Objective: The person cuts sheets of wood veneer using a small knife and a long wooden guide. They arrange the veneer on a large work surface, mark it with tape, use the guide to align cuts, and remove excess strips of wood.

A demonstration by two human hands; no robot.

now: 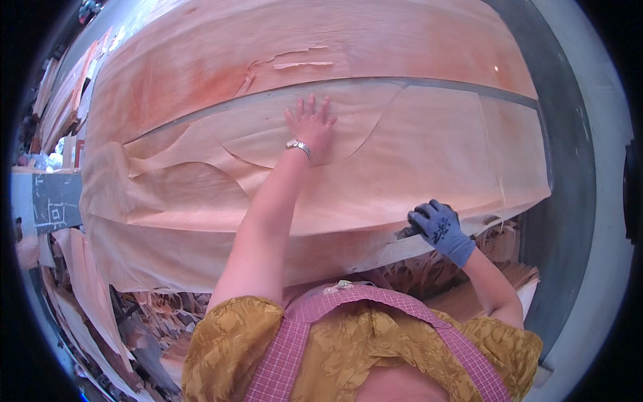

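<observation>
Wood sheet (415, 167) lies spread before you, curved edges overlapping. Your bare left hand (313, 127) rests flat on it, fingers wide; your gloved right hand (439, 229) curls at the near edge, its hold unclear. Smoothing seems in hand; next calls for even pressure.

Free way: 3 o'clock from bare hand (313, 127), across flat sheet (442, 137)
Obstacles: wavy edge (218, 169), 8 o'clock; gloved hand (439, 226), 4 o'clock
</observation>
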